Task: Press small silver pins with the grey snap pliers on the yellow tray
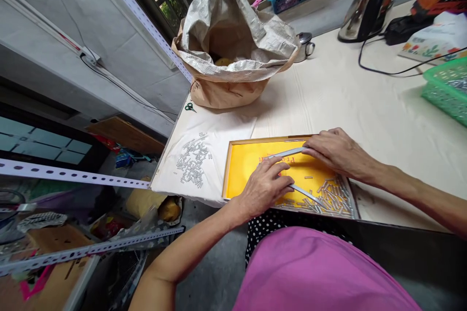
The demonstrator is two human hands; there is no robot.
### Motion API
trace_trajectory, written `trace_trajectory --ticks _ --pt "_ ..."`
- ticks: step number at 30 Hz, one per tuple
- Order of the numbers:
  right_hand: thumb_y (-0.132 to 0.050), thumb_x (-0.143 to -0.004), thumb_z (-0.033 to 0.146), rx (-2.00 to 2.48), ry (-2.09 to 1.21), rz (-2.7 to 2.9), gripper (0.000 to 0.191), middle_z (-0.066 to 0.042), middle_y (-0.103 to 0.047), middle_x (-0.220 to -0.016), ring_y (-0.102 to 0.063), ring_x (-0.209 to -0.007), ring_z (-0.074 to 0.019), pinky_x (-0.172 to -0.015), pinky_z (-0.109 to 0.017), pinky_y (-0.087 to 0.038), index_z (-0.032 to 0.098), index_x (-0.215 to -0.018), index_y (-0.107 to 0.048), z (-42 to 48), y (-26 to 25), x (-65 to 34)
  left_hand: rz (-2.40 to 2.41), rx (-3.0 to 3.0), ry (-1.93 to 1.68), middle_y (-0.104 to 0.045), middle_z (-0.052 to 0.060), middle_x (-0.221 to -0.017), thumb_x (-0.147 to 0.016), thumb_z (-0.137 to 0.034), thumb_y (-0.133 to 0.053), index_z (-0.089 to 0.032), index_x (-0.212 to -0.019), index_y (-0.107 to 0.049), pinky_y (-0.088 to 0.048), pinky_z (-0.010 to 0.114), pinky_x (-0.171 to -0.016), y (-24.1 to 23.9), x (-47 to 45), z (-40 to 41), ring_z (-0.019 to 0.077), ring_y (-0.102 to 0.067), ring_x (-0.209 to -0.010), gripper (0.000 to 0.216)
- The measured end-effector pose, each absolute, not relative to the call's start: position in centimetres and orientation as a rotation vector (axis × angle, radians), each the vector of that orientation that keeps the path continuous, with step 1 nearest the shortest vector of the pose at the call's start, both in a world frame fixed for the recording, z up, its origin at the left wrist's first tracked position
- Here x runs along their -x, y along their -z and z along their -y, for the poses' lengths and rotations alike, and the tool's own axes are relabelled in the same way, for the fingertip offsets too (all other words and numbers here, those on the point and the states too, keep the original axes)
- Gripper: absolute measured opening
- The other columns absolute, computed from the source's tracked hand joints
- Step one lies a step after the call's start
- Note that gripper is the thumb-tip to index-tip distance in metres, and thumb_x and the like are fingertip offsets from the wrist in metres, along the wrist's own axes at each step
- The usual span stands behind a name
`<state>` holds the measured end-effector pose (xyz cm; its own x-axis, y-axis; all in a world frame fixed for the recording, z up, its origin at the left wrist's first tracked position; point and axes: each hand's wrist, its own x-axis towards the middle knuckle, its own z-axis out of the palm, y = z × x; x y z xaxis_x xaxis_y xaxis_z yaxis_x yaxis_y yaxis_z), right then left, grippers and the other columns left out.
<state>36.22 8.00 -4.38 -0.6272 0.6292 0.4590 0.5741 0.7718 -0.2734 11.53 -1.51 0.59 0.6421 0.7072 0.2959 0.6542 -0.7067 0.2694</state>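
A yellow tray with a wooden rim [228, 165] lies at the table's front edge. Several small metal pins [333, 197] are heaped in its near right corner. My left hand [264, 187] rests on the tray, fingers curled over a thin grey metal strip [308, 195] that runs toward the pins. My right hand [337, 150] lies at the tray's far edge, fingertips pinched on the end of a second grey strip [288, 153] that slants across the yellow floor.
More loose pins [192, 160] lie on a white sheet left of the tray. A big paper sack [233, 43] stands behind, green scissors [189, 106] beside it. A kettle [370, 5] with cord and a green basket [447, 87] are at the right.
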Motion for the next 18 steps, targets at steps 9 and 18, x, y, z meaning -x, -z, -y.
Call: trace_trajectory --ticks 9,18 --pt "-0.036 -0.103 0.049 0.982 -0.246 2.379 0.037 -0.005 -0.066 -0.081 -0.058 -0.078 -0.0229 -0.076 -0.041 -0.037 0.025 -0.087 -0.060 -6.5 6.2 -38.7 -2.586 -1.802 -0.246 -0.069 0.014 -0.100 -0.093 -0.019 -0.052 -0.012 -0.097 -0.072 -0.048 0.037 -0.089 2.8 4.5 -3.4 0.0265 -0.062 -0.101 0.022" --pt "-0.035 -0.104 0.045 0.977 -0.231 2.427 0.038 -0.004 -0.066 -0.078 -0.058 -0.076 -0.0208 -0.078 -0.038 -0.035 0.022 -0.087 -0.061 -5.5 6.2 -37.3 -2.502 -1.848 -0.154 -0.070 0.013 -0.105 -0.088 -0.014 -0.048 -0.013 -0.107 -0.071 -0.045 0.034 -0.089 5.0 7.2 -3.6 0.0246 -0.062 -0.100 0.029"
